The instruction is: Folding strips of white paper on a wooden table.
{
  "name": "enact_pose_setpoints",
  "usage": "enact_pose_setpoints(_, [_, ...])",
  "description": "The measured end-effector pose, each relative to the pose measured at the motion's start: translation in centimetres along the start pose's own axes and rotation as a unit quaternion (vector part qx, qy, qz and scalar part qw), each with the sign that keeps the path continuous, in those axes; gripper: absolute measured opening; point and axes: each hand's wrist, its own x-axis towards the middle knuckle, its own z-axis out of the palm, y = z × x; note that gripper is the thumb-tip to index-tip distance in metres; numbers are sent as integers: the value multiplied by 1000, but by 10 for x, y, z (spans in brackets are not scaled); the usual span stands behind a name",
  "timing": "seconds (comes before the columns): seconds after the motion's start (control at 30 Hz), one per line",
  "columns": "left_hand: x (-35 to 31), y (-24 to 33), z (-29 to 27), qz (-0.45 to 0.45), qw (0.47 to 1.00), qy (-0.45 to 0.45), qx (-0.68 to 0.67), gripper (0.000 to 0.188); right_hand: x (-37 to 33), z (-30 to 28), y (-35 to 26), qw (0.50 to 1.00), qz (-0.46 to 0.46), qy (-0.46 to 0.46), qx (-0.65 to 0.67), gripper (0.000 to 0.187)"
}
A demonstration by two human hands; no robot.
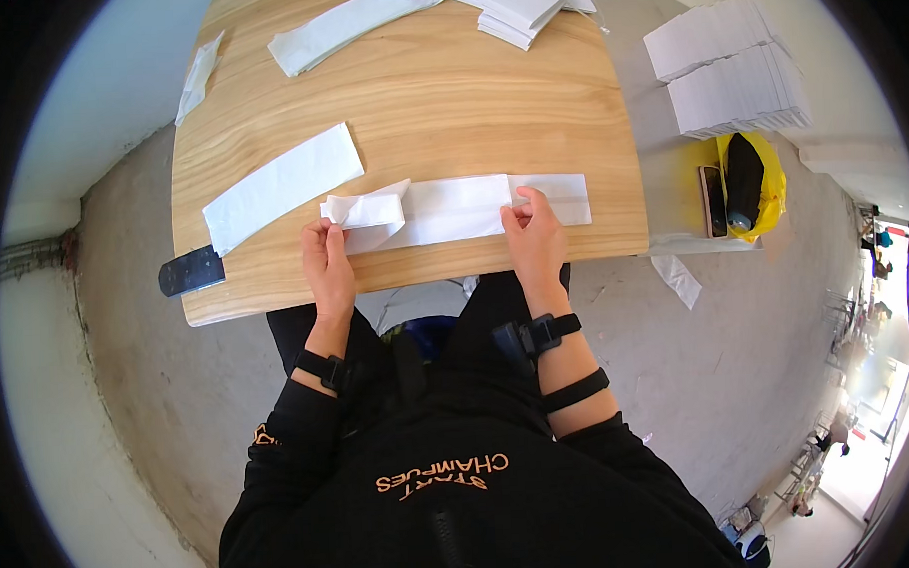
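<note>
A long white paper strip (457, 206) lies flat along the near edge of the wooden table, in front of me. Its left end is folded up into a raised, crumpled flap (377, 209). My left hand (329, 266) is closed on that end, thumb and fingers pinching the paper. At the strip's right part, my right hand (535, 243) pinches near the edge of an upper layer, while a lower layer (570, 200) runs on past it to the right. A second white paper strip (286, 185) rests slanted on the table, just beyond my left hand.
A dark phone-like object (192, 271) overhangs the table's near left corner. More white strips (341, 33) and folded papers (520, 6) lie at the far edge. To the right are tall paper stacks (732, 69), a yellow bag (775, 188) with a dark item, and another phone-like object (712, 200).
</note>
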Motion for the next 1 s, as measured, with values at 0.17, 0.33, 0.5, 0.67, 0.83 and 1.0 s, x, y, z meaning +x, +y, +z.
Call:
enact_pose_setpoints(0.17, [-2, 4, 0, -3, 999, -6, 51, 10, 2, 0, 0, 1000, -7, -1, -24, 34])
enact_pose_setpoints(0.33, [-2, -1, 2, 6, 1000, 1, 8, 9, 3, 0, -5, 998, -29, 8, -47, 34])
enact_pose_setpoints(0.5, [-3, 0, 3, 1, 1000, 1, 17, 9, -1, 1, -29, 987, -160, 14, 4, 33])
enact_pose_setpoints(0.67, [-1, 2, 1, -11, 1000, 3, 26, 10, 1, 19, -30, 984, -153, -86, -29, 31])
enact_pose_setpoints(0.83, [12, 12, -23, -81, 997, 14, -15, 10, 9, 22, -27, 975, -144, -133, -108, 33])
enact_pose_setpoints(1.0, [21, 17, -93, -101, 990, 58, 73, 15, 14, 21, -30, 974, -125, -149, -115, 34])
